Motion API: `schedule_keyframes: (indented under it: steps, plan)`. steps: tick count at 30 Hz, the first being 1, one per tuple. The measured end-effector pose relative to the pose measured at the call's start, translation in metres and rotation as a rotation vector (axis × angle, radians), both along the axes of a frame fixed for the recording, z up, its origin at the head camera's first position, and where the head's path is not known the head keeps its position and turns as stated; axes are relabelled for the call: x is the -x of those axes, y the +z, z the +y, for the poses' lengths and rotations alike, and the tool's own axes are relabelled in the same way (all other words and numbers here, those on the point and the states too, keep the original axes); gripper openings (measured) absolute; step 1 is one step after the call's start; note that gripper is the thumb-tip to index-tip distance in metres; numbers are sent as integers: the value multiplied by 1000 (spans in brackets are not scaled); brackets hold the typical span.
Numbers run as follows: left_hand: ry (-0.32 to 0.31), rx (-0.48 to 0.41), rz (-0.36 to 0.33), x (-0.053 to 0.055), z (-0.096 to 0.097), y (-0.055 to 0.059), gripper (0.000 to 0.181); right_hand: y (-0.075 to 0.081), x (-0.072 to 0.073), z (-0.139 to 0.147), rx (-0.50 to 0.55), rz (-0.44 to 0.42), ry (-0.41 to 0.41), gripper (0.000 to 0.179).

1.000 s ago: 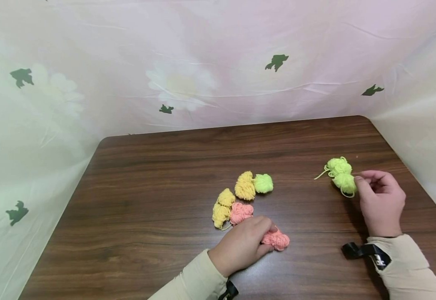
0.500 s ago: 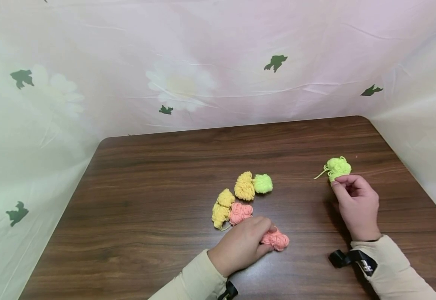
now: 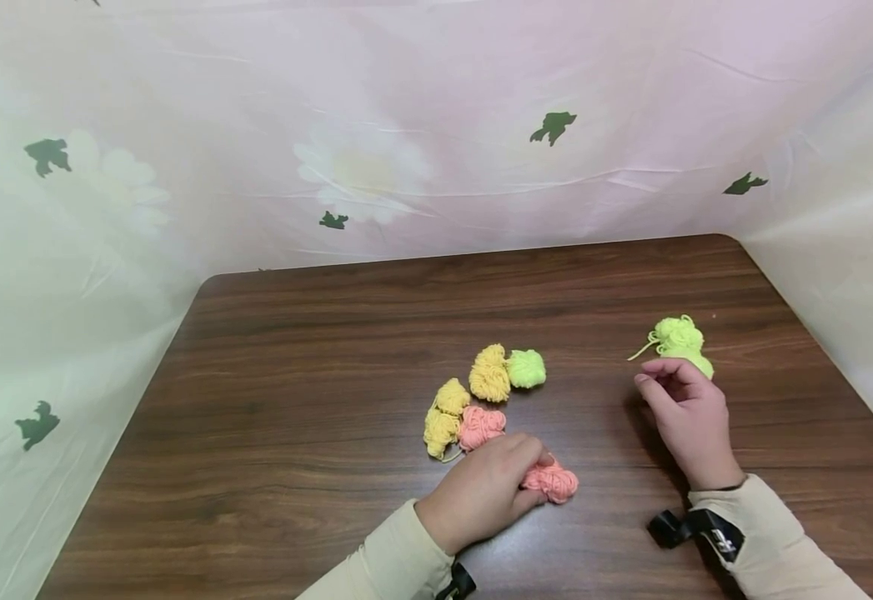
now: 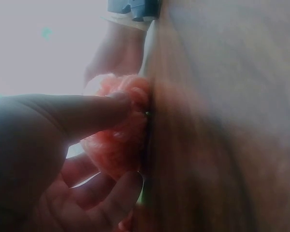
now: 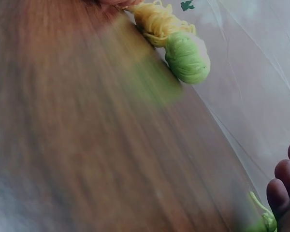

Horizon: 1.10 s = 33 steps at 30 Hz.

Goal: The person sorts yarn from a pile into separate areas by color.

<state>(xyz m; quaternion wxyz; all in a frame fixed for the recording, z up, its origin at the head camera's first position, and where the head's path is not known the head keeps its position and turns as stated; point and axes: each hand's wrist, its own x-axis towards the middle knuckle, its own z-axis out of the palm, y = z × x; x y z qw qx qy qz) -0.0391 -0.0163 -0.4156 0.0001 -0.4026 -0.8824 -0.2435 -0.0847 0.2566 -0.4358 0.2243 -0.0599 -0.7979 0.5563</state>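
Note:
My left hand (image 3: 477, 492) grips a small pink yarn ball (image 3: 552, 482) low over the table. In the left wrist view the thumb presses on one side of that pink yarn (image 4: 117, 150), with fingers round the other. My right hand (image 3: 687, 421) hovers just in front of a cluster of lime-green yarn balls (image 3: 679, 335), its fingers loosely bent and nothing showing between thumb and forefinger. The hand partly covers the nearest green ball. At the right wrist view's lower right edge, fingertips (image 5: 279, 195) appear beside a bit of green yarn (image 5: 268, 221).
Mid-table, a yellow yarn ball (image 3: 490, 373) touches a single green one (image 3: 526, 368). Nearer lie two yellow balls (image 3: 444, 419) against another pink ball (image 3: 481, 427). The brown wooden table (image 3: 293, 375) meets a flowered cloth backdrop (image 3: 376, 167) behind and at both sides.
My right hand has moved left and toward me, from the near green ball's right side to in front of the cluster, uncovering part of that ball. The left hand keeps its hold, unmoved.

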Motion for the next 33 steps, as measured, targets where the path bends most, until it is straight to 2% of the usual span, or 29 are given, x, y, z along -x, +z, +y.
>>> schedule_keyframes:
  steps: [13, 22, 33]
  plan:
    - [5, 5, -1, 0, 0, -1, 29, -4, 0, -1, -31, -45, 35, 15]
    - [-2, -2, 11, 1, 0, -1, 29, -6, 1, 1, -49, -40, 41, 14]
    - [-5, -15, -8, 1, -1, -2, 29, -6, 1, 0, -40, -29, 49, 13]
